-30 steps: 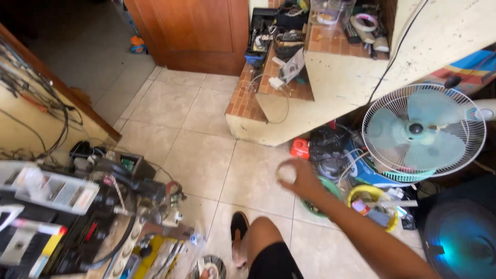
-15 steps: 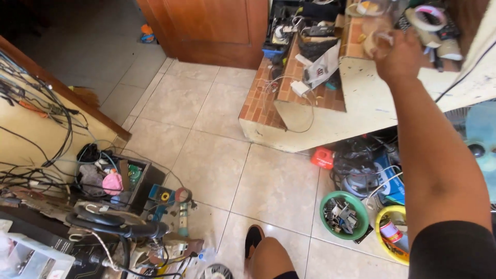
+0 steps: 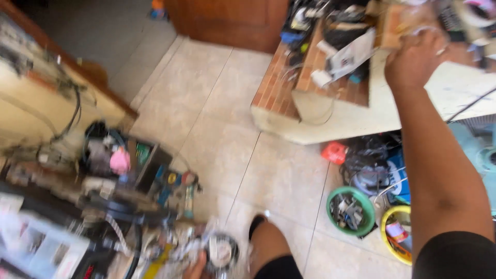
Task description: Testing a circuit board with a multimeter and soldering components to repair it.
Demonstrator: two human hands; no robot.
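Nearest me, my left hand point(image 3: 195, 268) sits at the bottom edge against a round coil-like part point(image 3: 221, 251) — blur hides whether the fingers grip it. Beyond the green bowl point(image 3: 351, 211) and yellow bowl point(image 3: 395, 235) on the tile, my right arm stretches up to the tiled step point(image 3: 289, 85). My right hand point(image 3: 416, 59) rests on the step's upper ledge, fingers curled among a heap of cables and tape rolls point(image 3: 467, 18) — clamped or loose, I cannot tell. A white plug point(image 3: 323, 77) lies left of that hand.

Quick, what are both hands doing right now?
Left hand: low at the frame edge, against a round metal part; grip cannot be told.
Right hand: reaching onto the cluttered step, fingers curled; holding anything cannot be told.
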